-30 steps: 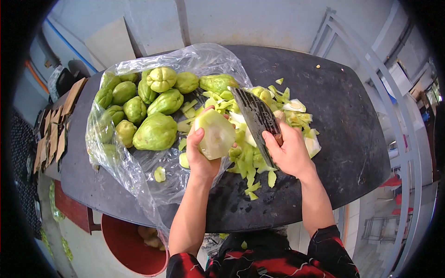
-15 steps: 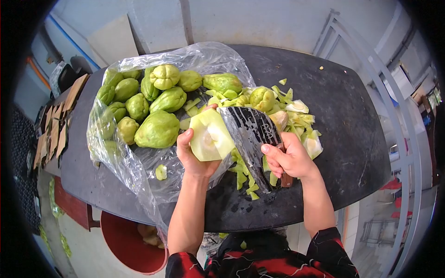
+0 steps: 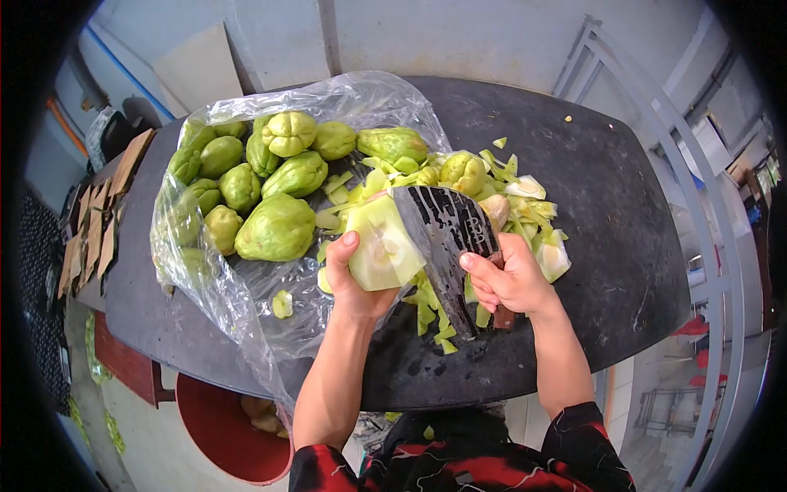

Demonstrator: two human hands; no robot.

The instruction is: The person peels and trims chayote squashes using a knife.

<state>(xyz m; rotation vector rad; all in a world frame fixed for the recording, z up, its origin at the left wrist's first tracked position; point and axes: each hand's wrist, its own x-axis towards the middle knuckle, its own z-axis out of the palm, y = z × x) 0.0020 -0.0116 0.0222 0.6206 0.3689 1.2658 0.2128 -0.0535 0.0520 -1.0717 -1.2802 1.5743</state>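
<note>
Head view: knife (image 3: 447, 246) edge meets chayote (image 3: 379, 252); table (image 3: 619, 238) stretches rightward beyond peels (image 3: 537, 211).

Dark table (image 3: 619, 230) with curved edges, standing before a pale wall (image 3: 459, 41). Left: a slanting blue pipe (image 3: 129, 72). Right: a grey metal frame (image 3: 686, 138). Below: pale floor (image 3: 156, 439). The room is brightly lit.

Since the earliest view, the knife (image 3: 438, 250) has swung broad-face-up left of the right hand (image 3: 518, 283), its edge now along the pale fruit piece (image 3: 381, 250) above the left palm (image 3: 361, 297); its handle (image 3: 503, 318) now pokes out below the right fingers (image 3: 485, 287).
</note>
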